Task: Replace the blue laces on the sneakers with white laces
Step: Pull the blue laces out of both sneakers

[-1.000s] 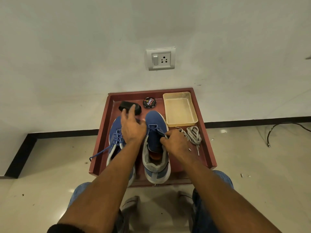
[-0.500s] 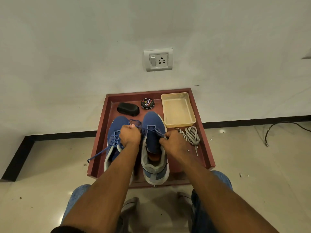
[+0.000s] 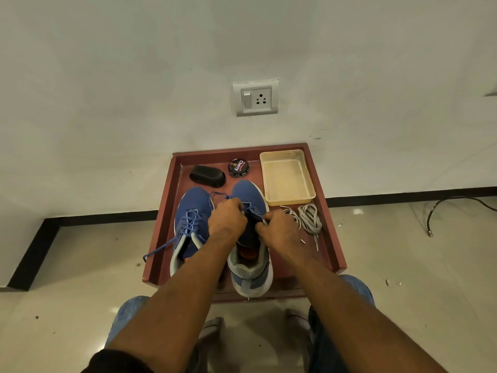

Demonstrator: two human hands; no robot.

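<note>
On my red tray: black brush, polish tin, beige tub. Wall socket above; black cable on floor.

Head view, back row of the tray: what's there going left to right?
black brush → polish tin → yellowish plastic tub, all along the far side of the red tray.

Your one head camera looks forward and down over your forearms, close above the red tray, the wall beyond.
</note>
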